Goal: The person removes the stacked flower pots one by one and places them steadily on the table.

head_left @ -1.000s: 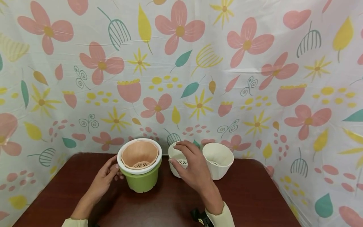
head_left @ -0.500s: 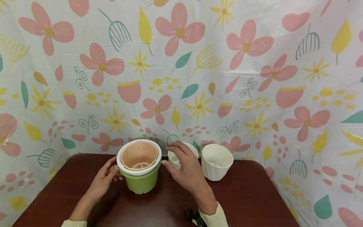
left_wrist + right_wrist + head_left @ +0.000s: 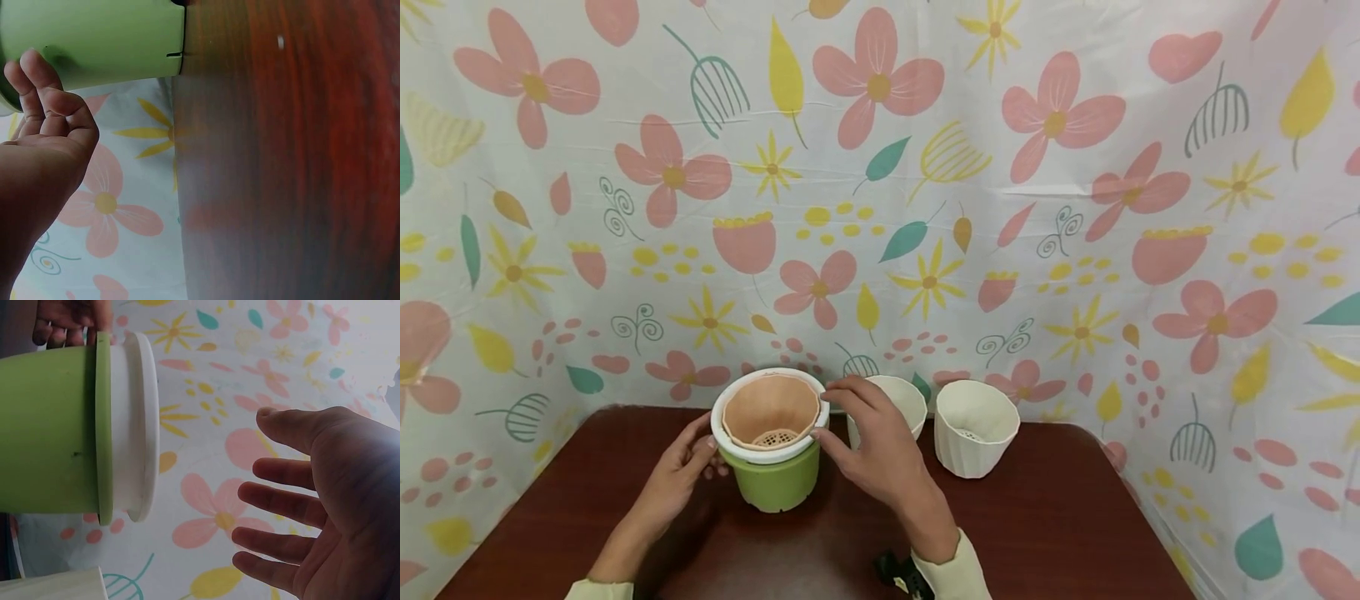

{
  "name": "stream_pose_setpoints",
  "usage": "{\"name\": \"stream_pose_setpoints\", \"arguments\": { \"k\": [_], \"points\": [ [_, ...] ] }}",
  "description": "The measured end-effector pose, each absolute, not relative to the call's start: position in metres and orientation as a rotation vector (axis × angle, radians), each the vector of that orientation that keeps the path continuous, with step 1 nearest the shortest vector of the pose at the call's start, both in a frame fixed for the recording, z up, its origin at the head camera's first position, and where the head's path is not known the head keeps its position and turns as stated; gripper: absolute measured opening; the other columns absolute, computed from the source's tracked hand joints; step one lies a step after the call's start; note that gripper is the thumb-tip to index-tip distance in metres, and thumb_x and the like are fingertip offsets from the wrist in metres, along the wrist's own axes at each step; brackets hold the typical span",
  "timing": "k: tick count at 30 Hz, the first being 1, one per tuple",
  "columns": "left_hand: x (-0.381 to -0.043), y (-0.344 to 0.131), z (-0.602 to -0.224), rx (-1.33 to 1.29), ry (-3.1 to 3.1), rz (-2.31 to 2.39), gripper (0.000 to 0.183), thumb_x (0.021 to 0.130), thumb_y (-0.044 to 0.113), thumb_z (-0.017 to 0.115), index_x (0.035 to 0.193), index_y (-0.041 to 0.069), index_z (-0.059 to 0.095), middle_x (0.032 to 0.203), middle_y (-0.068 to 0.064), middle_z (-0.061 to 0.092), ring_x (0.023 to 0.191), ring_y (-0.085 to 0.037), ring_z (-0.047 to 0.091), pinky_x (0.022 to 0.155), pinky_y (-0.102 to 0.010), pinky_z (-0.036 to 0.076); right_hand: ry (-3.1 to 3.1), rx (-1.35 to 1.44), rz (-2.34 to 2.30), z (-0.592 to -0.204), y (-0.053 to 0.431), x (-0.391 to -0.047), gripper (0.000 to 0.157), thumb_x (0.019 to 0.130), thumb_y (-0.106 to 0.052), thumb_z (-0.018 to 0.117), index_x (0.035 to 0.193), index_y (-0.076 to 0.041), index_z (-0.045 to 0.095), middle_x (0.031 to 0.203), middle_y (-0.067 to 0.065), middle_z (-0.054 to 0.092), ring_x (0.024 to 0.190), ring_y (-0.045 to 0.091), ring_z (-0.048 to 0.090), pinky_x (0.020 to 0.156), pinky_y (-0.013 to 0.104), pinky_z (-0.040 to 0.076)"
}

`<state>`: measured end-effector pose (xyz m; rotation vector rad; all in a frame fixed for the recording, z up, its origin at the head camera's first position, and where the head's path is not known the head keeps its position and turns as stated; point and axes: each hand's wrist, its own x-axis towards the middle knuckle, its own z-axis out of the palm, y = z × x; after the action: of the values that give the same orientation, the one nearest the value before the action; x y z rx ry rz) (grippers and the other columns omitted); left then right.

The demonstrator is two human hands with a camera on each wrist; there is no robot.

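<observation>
A green flower pot [image 3: 778, 483] stands on the table with a white pot [image 3: 717, 429] nested in it, its rim above the green one. Inside the white pot sits a peach pot [image 3: 767, 400] with a perforated bottom. My left hand [image 3: 676, 477] grips the green pot's left side near the rim, as the right wrist view shows too. With fingers spread and nothing in it, my right hand [image 3: 880, 450] hovers at the right of the nested pots. In the right wrist view, the right hand [image 3: 325, 500] is apart from the white rim.
Two cream pots stand to the right. The nearer cream pot [image 3: 910, 400] is partly hidden behind my right hand; the other cream pot [image 3: 976, 446] is farther right. The dark wooden table [image 3: 1060, 533] ends at a flowered cloth [image 3: 925, 208] behind.
My right hand has moved left, from in front of the nearer cream pot to beside the nested pots. The left hand stays at the green pot.
</observation>
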<state>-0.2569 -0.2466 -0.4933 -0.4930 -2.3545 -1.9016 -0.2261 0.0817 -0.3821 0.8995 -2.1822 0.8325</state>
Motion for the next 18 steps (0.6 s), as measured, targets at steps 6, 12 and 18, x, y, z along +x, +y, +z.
{"name": "stream_pose_setpoints", "arguments": {
  "k": [6,12,18],
  "points": [
    [-0.260,-0.245,-0.494,-0.495,-2.353,-1.917,0.056,0.117,0.030,0.044,0.166,0.007,0.029,0.101,-0.005,0.068,0.090,-0.022,0.068,0.080,-0.034,0.054,-2.191,0.922,0.807,-0.383,0.078,-0.230,0.038,0.090,-0.021,0.089,0.123,-0.010,0.073,0.128,0.005,0.067,0.122,0.019,0.062,0.104,0.037,0.052],
    [-0.261,-0.244,-0.495,-0.471,-2.355,-1.909,0.056,0.117,0.031,0.044,0.165,0.008,0.030,0.101,-0.007,0.068,0.089,-0.022,0.068,0.079,-0.034,0.054,-2.203,0.936,0.811,-0.386,0.073,-0.235,0.038,0.091,-0.022,0.088,0.125,-0.009,0.073,0.130,0.005,0.067,0.123,0.018,0.062,0.105,0.036,0.052],
    [-0.259,-0.245,-0.495,-0.456,-2.368,-1.906,0.056,0.117,0.031,0.044,0.165,0.007,0.029,0.100,-0.006,0.068,0.089,-0.020,0.068,0.079,-0.033,0.054,-2.195,0.981,0.786,-0.391,0.067,-0.238,0.042,0.090,-0.021,0.088,0.127,-0.008,0.073,0.132,0.006,0.066,0.123,0.021,0.063,0.104,0.037,0.053]
  ]
}}
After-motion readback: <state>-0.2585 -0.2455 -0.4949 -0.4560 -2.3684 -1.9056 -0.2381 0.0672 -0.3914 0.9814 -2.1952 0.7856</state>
